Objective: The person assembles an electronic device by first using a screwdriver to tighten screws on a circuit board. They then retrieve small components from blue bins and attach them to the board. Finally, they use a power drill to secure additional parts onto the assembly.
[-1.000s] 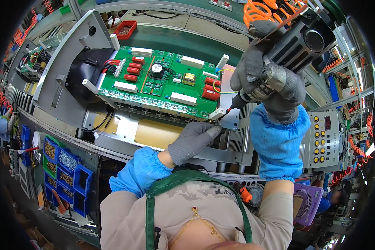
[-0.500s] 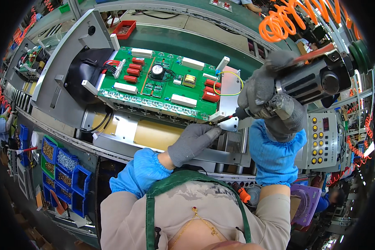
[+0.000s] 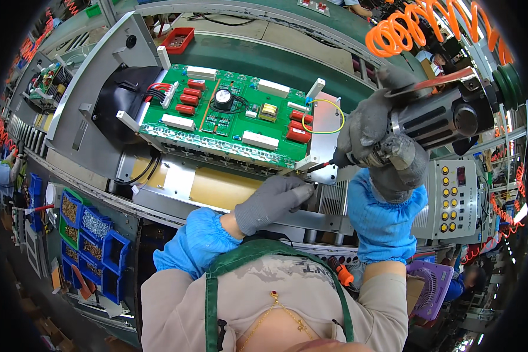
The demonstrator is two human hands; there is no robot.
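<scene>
My right hand (image 3: pixel 387 155), in a grey glove, wraps round the black front of a power screwdriver (image 3: pixel 440 117) held nearly level. Its thin bit points left to the front right corner of a green circuit board (image 3: pixel 229 117), at a metal bracket. My left hand (image 3: pixel 273 202), gloved too, is closed just below that corner, thumb along the fingers. Whatever the left fingers pinch, if anything, is hidden. The board carries red and white blocks, a round black part and a yellow-green wire (image 3: pixel 341 117). It sits in a grey metal housing (image 3: pixel 79 111) with a black funnel-shaped duct (image 3: pixel 117 108).
Blue bins (image 3: pixel 114 252) of small fasteners stand at the lower left. A red tray (image 3: pixel 177 40) lies behind the board. At the right are a control box (image 3: pixel 452 199) with yellow buttons and a purple fan (image 3: pixel 425 287). An orange coiled hose (image 3: pixel 393 35) hangs above.
The screwdriver's bit has drawn back slightly and lifted from the bracket corner. My left hand has shifted a little down, and its fingertips sit farther from the bit.
</scene>
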